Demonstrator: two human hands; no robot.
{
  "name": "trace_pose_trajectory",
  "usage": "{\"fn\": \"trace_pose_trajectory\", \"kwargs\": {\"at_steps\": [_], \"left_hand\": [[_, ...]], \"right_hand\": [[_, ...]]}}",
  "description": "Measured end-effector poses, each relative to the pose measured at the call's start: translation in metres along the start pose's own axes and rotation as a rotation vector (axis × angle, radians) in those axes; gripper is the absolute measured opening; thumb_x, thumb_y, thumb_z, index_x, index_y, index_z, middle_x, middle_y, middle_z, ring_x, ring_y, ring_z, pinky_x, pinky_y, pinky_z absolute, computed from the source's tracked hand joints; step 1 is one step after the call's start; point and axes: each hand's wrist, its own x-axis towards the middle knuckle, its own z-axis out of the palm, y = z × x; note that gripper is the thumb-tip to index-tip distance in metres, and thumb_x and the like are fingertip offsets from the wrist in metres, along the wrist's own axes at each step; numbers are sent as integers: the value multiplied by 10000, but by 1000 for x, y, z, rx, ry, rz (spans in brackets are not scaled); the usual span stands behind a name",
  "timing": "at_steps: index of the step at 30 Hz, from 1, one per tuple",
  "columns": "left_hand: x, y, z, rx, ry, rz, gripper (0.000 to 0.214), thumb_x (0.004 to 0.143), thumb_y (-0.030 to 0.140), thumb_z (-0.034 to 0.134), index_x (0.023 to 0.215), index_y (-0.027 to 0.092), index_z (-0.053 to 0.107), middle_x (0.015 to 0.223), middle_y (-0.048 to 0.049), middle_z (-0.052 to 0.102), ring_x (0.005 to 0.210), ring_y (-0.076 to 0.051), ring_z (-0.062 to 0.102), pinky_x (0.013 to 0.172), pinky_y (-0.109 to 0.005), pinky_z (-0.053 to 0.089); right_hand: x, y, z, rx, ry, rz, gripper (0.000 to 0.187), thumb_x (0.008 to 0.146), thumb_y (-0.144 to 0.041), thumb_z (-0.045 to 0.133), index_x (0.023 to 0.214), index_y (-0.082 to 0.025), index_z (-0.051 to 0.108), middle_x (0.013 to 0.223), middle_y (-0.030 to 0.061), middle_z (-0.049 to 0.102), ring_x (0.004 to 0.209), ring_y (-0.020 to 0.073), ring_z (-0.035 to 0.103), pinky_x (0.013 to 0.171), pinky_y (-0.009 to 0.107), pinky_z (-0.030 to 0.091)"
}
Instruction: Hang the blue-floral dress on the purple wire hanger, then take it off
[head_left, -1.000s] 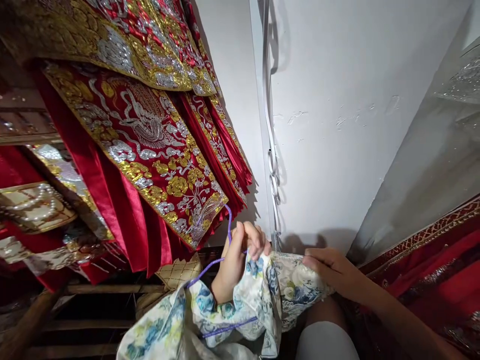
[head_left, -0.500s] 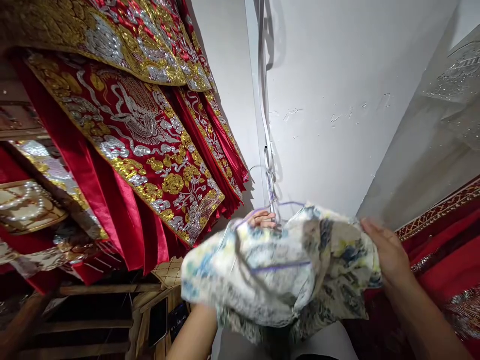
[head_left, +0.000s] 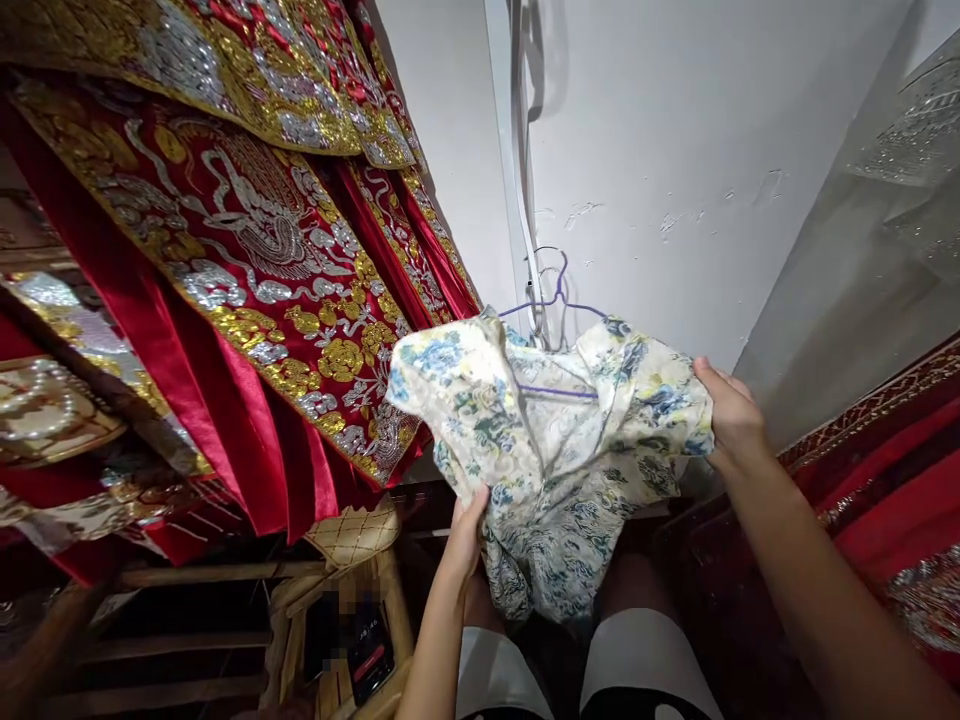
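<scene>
A cream garment with blue and yellow flowers [head_left: 555,440] hangs on a purple wire hanger [head_left: 559,290] held up in front of me. My left hand [head_left: 466,535] grips the garment's lower left part from below, fingers closed on the cloth. At the garment's right shoulder, my right hand [head_left: 727,410] pinches the fabric edge. The hanger's hook rises in front of the white wall, beside a white strap.
Red robes with gold and silver embroidery [head_left: 247,240] hang at the left. More red embroidered cloth [head_left: 885,480] lies at the right. A woven stool or basket [head_left: 352,540] and a phone [head_left: 367,650] sit low at the left. My knees in white shorts [head_left: 637,660] show below.
The garment on its hanger has come up from my lap to chest height. My left hand left the hanger hook and now holds the cloth lower down.
</scene>
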Motion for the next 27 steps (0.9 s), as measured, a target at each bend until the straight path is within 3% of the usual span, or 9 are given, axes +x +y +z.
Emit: {"fn": "trace_pose_trajectory", "kwargs": {"at_steps": [5,8,13,15,16,18,20,21,27], "left_hand": [[-18,-25,-30,269,-62,-2,841,606,563,876,1328,203,639,1321,-148,691,1424,-372,473,1250,-497,248],[-23,-45,-40,291,-102,-51,893,585,600,870,1342,192,629,1304,-167,697,1390,-393,506,1227,-536,278],[-35,-53,-18,290,-127,-30,781,649,553,841,1319,202,646,1350,-155,671,1378,-361,526,1222,-493,304],[-39,-52,-6,317,-134,-32,747,647,510,845,1304,209,657,1323,-149,686,1369,-362,535,1220,-491,311],[-40,-53,-1,325,-132,-36,740,640,494,849,1296,208,662,1305,-149,695,1364,-365,538,1215,-494,319],[-42,-56,5,327,-135,-42,724,644,475,845,1287,196,664,1292,-152,699,1361,-362,540,1210,-487,330],[-43,-60,8,323,-137,-36,695,658,462,838,1271,182,668,1295,-157,693,1366,-353,534,1211,-469,329],[-44,-61,8,326,-138,-30,677,668,455,834,1264,179,668,1296,-157,691,1372,-349,528,1213,-464,326],[-54,-66,11,301,-108,-24,533,715,410,816,1189,200,689,1214,-132,718,1323,-330,561,1172,-458,369]], "right_hand": [[-23,13,-9,-43,23,193,424,648,-536,861,820,-212,648,654,0,680,694,242,726,570,301,592],[-39,34,-22,-70,-17,188,458,710,-592,799,912,-202,670,826,40,731,844,263,730,681,328,600],[-105,110,-39,-302,358,-130,485,819,-504,724,1188,-222,584,1231,84,629,1159,254,603,948,358,508],[-141,137,-37,-421,379,-87,402,849,-518,681,1105,-229,571,1087,81,631,1020,258,621,857,368,525],[-156,146,-34,-440,290,-22,351,865,-544,645,1016,-235,572,966,62,632,914,252,627,792,362,530],[-174,151,-23,-447,-118,153,341,907,-577,568,863,-239,562,795,33,611,778,238,612,721,352,516],[-175,145,-12,-430,-506,288,378,914,-591,560,799,-231,546,706,7,573,710,215,579,686,332,485],[-170,141,-9,-432,-613,325,390,908,-598,572,797,-225,545,686,-5,554,692,203,562,674,322,466],[-155,134,-13,-541,-769,406,445,956,-577,512,696,-217,486,645,-15,530,642,167,515,659,302,404]]}}
